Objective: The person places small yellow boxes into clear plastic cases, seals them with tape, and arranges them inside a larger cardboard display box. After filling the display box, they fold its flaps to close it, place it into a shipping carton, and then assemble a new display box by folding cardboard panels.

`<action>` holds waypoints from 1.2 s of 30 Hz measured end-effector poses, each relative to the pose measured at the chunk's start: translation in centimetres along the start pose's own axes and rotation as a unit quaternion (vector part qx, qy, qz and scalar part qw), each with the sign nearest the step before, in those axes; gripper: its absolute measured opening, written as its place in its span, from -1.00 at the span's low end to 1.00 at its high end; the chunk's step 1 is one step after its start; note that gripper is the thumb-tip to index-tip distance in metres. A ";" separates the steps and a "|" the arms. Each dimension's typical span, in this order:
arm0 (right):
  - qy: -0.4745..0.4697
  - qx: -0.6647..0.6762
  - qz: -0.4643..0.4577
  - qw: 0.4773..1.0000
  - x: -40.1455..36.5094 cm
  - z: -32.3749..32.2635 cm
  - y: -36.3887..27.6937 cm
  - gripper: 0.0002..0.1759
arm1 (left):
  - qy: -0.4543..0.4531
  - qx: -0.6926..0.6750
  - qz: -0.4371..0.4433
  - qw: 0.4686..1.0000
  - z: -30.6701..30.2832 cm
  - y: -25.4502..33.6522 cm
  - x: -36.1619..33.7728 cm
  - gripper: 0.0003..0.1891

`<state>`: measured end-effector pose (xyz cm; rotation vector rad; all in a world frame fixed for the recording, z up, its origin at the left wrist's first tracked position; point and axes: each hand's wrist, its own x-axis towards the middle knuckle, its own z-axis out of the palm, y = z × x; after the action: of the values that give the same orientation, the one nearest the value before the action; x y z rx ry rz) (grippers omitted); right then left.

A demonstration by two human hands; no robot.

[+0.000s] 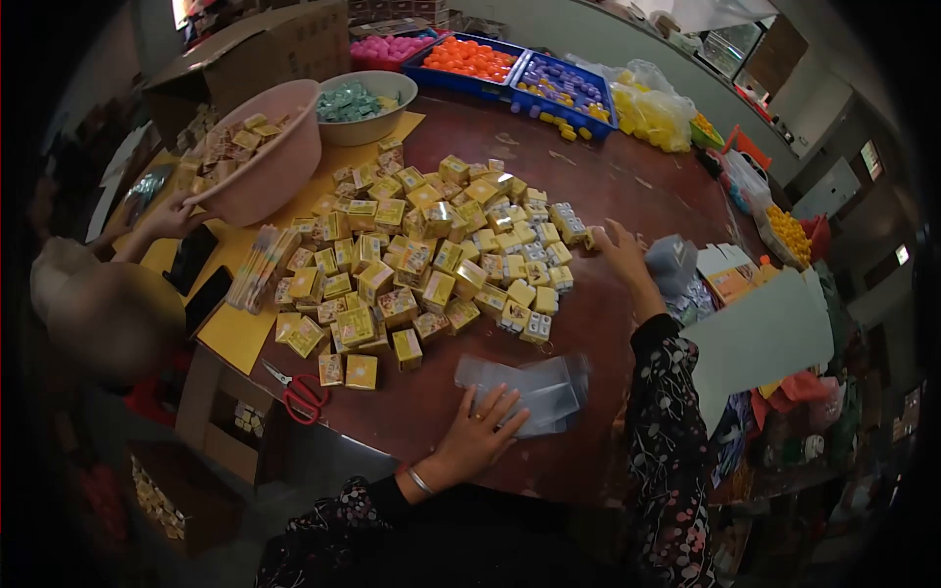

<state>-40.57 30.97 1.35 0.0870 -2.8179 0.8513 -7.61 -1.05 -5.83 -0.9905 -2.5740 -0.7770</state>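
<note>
My left hand (pixel 470 441) lies with spread fingers on a stack of clear plastic bags (pixel 544 394) near the table's front edge. Farther right, my right hand (pixel 619 257) reaches across the table with its fingers apart, its fingertips beside the end of a row of small white-and-yellow blocks (pixel 569 223). Whether those fingertips touch a block is hard to tell. A large heap of small yellow boxes (pixel 392 255) fills the middle of the table, left of my right hand. Red-handled scissors (pixel 304 400) rest at the front edge, left of my left hand.
Another person's hand (pixel 169 218) is at a tilted pink basin (pixel 265 167) of small boxes. Behind are a white bowl (pixel 365 110), blue trays (pixel 464 61) and bags of yellow pieces (pixel 652 113). A grey-green sheet (pixel 765 333) lies at right.
</note>
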 end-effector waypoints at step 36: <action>-0.183 -0.145 -0.207 0.950 -25.9 -2.0 -7.8 -0.08 | 0.061 0.038 0.026 0.997 -0.2 0.0 -0.1 -0.68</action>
<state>-14.03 25.56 1.99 0.8358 -3.0437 0.3482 -7.53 -1.21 -5.72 -0.9535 -2.4448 -0.6966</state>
